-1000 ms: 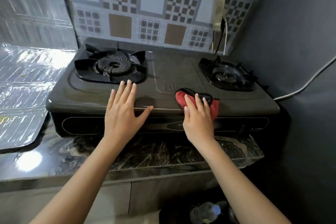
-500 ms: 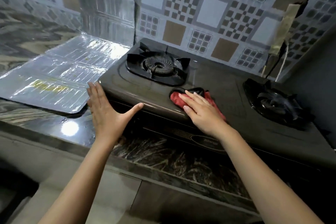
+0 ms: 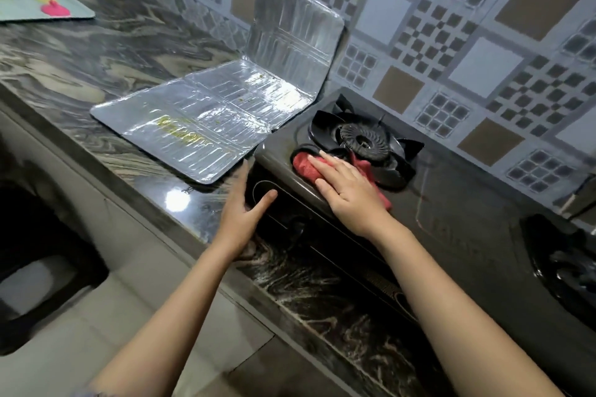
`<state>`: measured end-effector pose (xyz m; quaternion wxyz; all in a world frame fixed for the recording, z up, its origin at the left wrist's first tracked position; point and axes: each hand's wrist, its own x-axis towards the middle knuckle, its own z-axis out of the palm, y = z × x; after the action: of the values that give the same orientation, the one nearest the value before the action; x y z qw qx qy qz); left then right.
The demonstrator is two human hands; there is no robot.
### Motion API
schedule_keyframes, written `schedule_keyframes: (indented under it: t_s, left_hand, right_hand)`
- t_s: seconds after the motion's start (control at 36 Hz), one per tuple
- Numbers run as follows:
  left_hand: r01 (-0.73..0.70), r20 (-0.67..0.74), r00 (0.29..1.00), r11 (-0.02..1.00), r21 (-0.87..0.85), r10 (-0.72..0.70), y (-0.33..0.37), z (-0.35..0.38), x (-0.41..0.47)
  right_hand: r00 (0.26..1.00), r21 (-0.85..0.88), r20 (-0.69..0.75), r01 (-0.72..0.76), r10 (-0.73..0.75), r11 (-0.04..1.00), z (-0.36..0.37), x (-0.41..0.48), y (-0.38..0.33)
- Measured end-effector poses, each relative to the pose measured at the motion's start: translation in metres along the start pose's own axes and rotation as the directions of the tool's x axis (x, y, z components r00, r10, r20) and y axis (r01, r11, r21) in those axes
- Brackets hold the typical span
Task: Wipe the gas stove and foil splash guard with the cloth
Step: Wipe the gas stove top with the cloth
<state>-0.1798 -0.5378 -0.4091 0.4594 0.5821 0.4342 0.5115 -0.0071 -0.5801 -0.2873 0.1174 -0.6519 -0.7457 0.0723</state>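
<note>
A dark two-burner gas stove [image 3: 458, 203] stands on the marble counter. My right hand [image 3: 348, 192] lies flat on a red cloth [image 3: 304, 163] and presses it on the stove's front left corner, just before the left burner [image 3: 364, 138]. My left hand [image 3: 243, 203] is spread, fingers apart, against the stove's left front corner and holds nothing. The foil splash guard [image 3: 206, 119] lies mostly flat on the counter left of the stove, with one panel upright against the tiled wall. Yellowish stains show on the foil.
The right burner [image 3: 567, 264] sits at the frame's right edge. A pale mat with coloured shapes [image 3: 38, 3] lies far left on the counter [image 3: 96, 55]. A dark stool or bin [image 3: 42, 271] stands on the floor at lower left. The patterned tile wall [image 3: 451, 26] runs behind.
My right hand has slid the red cloth leftward from the stove's front middle to its front left corner. My left hand moved off the top to the stove's left front corner. The view turned left.
</note>
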Motion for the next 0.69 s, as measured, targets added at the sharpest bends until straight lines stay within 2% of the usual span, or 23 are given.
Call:
schedule_keyframes:
  t_s: [0.25,0.47,0.69]
  left_hand:
    - [0.012,-0.024,1.000,0.999,-0.041,-0.013,-0.009,0.002,-0.003]
    - [0.036,0.013,0.999,0.999,-0.007,-0.036,-0.013,0.001,-0.004]
    - [0.074,0.017,0.997,0.997,-0.022,-0.074,-0.010,0.000,-0.005]
  right_hand:
    - [0.999,0.069,0.011,0.032,-0.033,0.997,0.007,0.057,-0.021]
    - [1.000,0.047,-0.002,-0.022,0.022,0.999,0.021,0.112,-0.035]
    - [0.992,0.019,0.018,0.123,-0.123,0.992,0.019,0.105,-0.040]
